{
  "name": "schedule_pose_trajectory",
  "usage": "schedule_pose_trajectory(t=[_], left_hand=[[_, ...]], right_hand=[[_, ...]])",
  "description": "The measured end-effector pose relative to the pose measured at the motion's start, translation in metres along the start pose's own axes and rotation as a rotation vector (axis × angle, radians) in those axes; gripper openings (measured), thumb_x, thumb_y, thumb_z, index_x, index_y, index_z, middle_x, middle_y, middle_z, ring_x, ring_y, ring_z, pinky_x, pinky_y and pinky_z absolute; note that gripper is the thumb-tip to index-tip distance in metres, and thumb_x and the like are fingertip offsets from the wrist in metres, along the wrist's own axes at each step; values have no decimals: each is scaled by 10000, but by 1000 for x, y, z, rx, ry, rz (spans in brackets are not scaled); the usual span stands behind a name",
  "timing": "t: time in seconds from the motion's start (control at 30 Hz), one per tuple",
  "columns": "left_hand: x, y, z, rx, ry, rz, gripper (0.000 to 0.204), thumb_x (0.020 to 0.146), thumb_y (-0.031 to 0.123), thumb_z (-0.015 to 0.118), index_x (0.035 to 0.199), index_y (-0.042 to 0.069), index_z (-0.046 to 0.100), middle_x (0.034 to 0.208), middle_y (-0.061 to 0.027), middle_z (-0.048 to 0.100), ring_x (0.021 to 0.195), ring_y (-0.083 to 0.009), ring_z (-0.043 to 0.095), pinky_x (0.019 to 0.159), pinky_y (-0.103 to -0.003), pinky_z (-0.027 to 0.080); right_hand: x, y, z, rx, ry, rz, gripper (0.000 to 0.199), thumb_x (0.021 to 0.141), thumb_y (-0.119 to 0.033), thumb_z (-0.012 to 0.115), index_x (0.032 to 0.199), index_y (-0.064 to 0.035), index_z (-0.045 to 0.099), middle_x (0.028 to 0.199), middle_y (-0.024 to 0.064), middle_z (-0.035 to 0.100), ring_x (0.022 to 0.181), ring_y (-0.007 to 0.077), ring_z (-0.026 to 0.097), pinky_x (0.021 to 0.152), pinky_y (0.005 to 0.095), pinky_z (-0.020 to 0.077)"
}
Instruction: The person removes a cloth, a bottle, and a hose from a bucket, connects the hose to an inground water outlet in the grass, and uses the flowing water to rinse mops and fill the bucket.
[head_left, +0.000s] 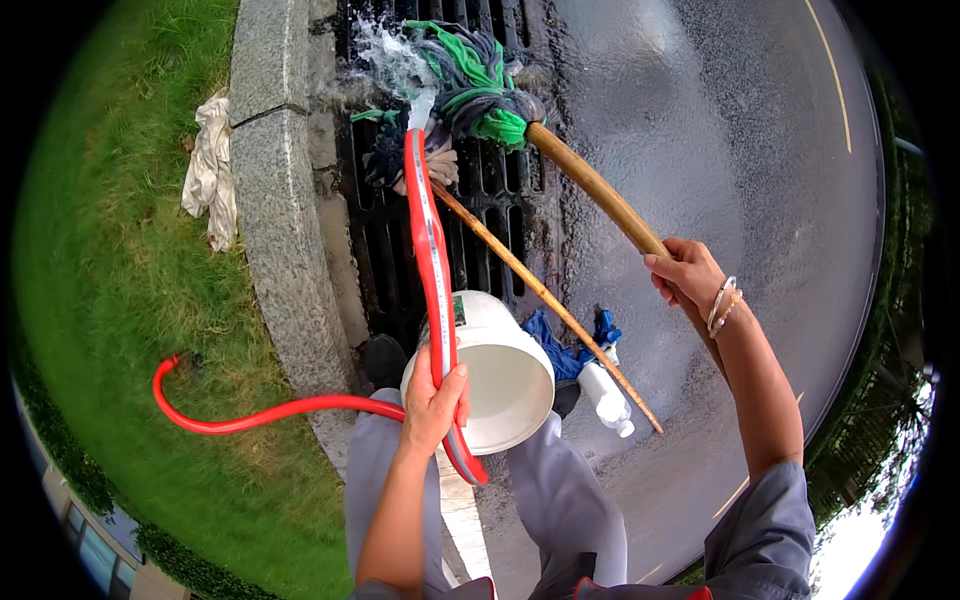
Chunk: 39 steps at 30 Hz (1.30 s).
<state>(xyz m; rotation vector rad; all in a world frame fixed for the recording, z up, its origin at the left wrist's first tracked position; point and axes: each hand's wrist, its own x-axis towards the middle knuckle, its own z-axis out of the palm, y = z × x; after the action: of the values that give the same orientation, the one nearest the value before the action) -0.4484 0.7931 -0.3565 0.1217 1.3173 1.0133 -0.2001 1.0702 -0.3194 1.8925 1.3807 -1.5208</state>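
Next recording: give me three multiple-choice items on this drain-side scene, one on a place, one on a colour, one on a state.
1. Where does the crumpled cloth lie?
A. on the grass
B. in the bucket
C. on the road

2. What colour is the hose?
A. blue
B. red
C. yellow

3. The hose is:
A. dry
B. coiled
C. spraying water

Answers:
1 A, it lies on the grass beside the stone kerb.
2 B, the left hand grips a red hose.
3 C, water splashes onto the green mop head, whose handle the right hand holds.
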Motion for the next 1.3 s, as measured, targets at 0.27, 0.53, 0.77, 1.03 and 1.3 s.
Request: schedule_pose_trajectory(t=[0.27,0.53,0.77,1.03,1.3], left_hand=[[6,1,-14,-43,12,39,361,946,169,513,1264,45,397,645,-41,475,395,-109,439,375,-248,377],[-6,3,-19,-34,35,0,352,949,146,495,1271,50,391,648,-47,478,394,-110,443,382,-241,378],[2,-2,-12,-54,10,-18,350,957,144,478,1279,48,381,653,-52,488,404,-109,446,388,-238,379],[-2,0,-14,-76,41,-38,347,949,132,486,1262,28,380,589,-35,476,402,-96,436,410,-235,377],[-2,3,-20,-104,30,-3,383,967,176,484,1301,42,350,654,-57,478,411,-111,448,398,-237,393]], right_hand=[[-72,-75,-24,429,-197,-227,239,808,-216,716,876,-54,553,638,-12,509,534,61,491,473,219,407],[-13,21,-44,824,-654,-228,306,842,-220,647,958,52,568,645,113,619,394,119,546,397,228,502],[147,169,-66,-641,390,183,329,894,-335,572,1015,-30,598,929,143,647,878,279,637,771,412,511],[152,174,107,-649,359,-200,501,768,-111,645,1242,-117,483,1206,144,537,1156,346,500,954,421,448],[190,175,217,-633,269,-56,220,793,-208,614,964,-71,588,973,177,650,969,363,605,862,436,489]])
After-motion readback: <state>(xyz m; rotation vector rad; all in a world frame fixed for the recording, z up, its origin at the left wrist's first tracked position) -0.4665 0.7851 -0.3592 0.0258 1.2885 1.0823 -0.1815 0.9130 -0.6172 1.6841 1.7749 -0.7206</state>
